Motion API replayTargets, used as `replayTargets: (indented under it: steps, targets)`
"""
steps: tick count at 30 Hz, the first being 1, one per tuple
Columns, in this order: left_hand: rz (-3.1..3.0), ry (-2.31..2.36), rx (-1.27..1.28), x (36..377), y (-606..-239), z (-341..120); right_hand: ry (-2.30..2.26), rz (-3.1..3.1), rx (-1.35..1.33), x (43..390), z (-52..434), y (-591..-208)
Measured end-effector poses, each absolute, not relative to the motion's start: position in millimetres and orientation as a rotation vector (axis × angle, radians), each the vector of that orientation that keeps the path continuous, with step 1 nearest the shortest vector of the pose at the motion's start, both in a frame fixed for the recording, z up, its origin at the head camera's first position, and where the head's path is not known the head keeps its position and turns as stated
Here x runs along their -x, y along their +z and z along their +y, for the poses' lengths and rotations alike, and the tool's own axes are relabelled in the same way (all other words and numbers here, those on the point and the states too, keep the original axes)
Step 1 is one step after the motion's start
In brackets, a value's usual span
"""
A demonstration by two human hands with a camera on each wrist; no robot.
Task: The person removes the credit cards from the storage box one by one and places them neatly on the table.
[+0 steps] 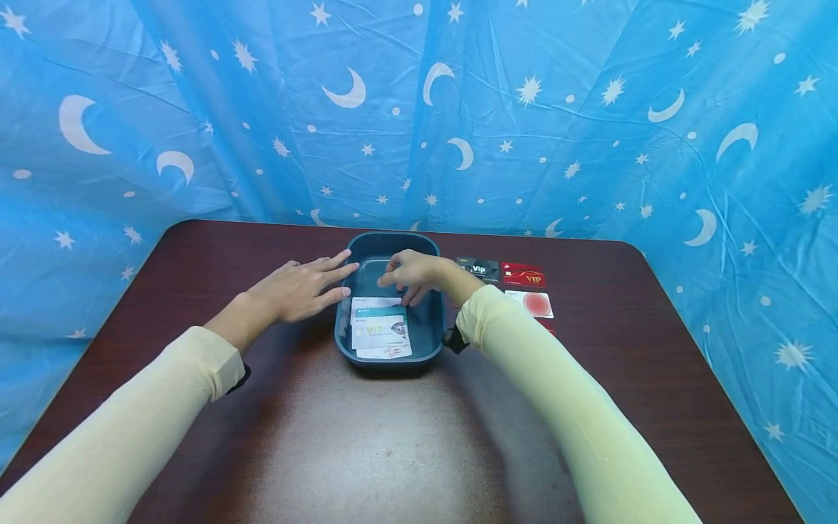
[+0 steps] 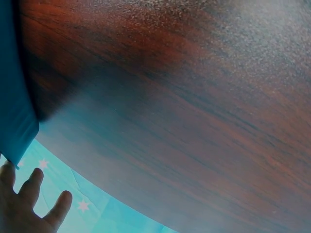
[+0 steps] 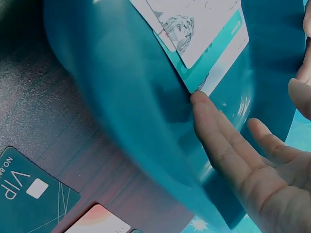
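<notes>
A dark blue plastic bin (image 1: 339,340) stands on the table, holding several overlapping cards at its near end. Among them are a white VIP card (image 1: 376,333) with a diamond picture and a teal card (image 1: 380,312) mostly covered by it. My right hand (image 1: 415,273) reaches down into the bin; in the right wrist view a fingertip (image 3: 199,98) touches the corner of the teal card, with no grip around it. With fingers spread, my left hand (image 1: 301,289) rests against the bin's left rim.
Right of the bin lie a black VIP card (image 1: 478,269), a red VIP card (image 1: 524,275) and a white card with a red circle (image 1: 533,304). My right sleeve partly hides more cards there. A blue star-patterned curtain (image 1: 393,109) surrounds the brown table (image 1: 262,451).
</notes>
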State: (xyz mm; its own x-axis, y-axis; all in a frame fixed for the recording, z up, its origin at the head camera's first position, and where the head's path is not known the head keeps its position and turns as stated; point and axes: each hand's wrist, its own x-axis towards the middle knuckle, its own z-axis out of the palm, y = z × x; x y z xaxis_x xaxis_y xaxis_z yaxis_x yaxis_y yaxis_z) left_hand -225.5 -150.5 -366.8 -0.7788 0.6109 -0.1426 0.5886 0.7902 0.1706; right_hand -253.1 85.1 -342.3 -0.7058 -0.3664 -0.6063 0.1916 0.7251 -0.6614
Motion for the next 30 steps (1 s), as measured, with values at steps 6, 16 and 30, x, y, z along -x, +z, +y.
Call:
replayTargets:
  steps: [6, 16, 30]
  targets:
    - [2.791, 0.165, -0.941, 225.4, -366.7, -150.5, -0.964, 2.161, 0.121, 254.5, 85.9, -343.3]
    - [2.783, 0.165, -0.953, 225.3, -366.2, -150.3, -0.982, 2.184, 0.097, 255.6, 83.6, -346.3]
    - [2.788, 0.168, -0.939, 224.5, -366.3, -149.5, -0.881, 2.297, 0.186, 253.5, 83.9, -345.6]
